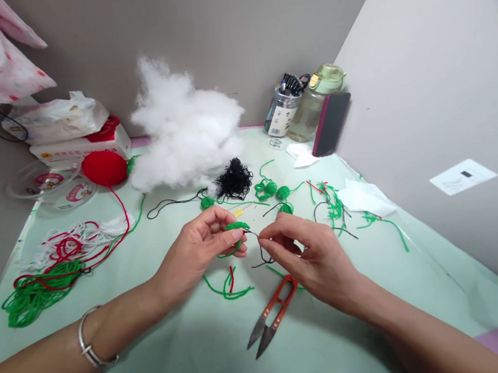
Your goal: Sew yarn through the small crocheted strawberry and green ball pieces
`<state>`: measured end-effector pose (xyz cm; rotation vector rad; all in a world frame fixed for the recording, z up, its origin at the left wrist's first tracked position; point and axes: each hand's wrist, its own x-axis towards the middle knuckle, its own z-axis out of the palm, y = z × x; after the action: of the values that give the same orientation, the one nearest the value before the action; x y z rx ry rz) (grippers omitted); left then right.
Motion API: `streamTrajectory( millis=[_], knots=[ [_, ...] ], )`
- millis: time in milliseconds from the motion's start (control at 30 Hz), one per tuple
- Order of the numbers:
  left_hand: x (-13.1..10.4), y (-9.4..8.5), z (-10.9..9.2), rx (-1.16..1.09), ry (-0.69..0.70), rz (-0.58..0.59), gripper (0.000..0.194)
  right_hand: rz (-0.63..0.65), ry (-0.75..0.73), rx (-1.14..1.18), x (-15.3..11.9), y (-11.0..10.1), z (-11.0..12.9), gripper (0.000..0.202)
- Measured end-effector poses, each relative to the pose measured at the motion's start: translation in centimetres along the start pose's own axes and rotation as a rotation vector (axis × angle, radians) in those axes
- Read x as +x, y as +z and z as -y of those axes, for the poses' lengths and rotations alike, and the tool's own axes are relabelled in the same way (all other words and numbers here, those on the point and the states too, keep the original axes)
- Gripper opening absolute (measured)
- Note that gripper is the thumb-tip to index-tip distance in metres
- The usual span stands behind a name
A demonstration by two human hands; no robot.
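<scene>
My left hand [207, 239] is closed on a small green crocheted piece [237, 226], part of which shows above the thumb. Black yarn [250, 232] runs from that piece across to my right hand [308, 249], whose thumb and forefinger pinch it. A loose black end hangs below between the hands. Orange thread snips [280, 306] lie just below my right hand, blades toward me. Green and red yarn scraps [229, 286] rest below my left hand. Behind the hands are small green crocheted balls [283, 192] and a black yarn tangle [235, 179].
White stuffing [186, 127] is heaped at the back. A red yarn ball [104, 168] and green yarn [43, 292] lie left. A bottle [308, 116], pen holder [282, 110] and phone [332, 124] stand back right. Yarn scraps [333, 202] lie right.
</scene>
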<state>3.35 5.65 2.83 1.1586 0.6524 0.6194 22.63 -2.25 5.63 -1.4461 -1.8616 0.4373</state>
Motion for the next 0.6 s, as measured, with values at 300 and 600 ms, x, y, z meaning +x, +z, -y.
streamTrajectory(
  millis=[300,600],
  knots=[
    [-0.4,0.3,-0.2,0.148,0.112,-0.063,0.017,0.073,0.161,0.131,-0.1,0.0,0.4,0.014],
    [-0.9,0.4,1.0,0.409,0.375,-0.132,0.007,0.048,0.282,0.306,-0.5,0.8,0.5,0.015]
  ],
)
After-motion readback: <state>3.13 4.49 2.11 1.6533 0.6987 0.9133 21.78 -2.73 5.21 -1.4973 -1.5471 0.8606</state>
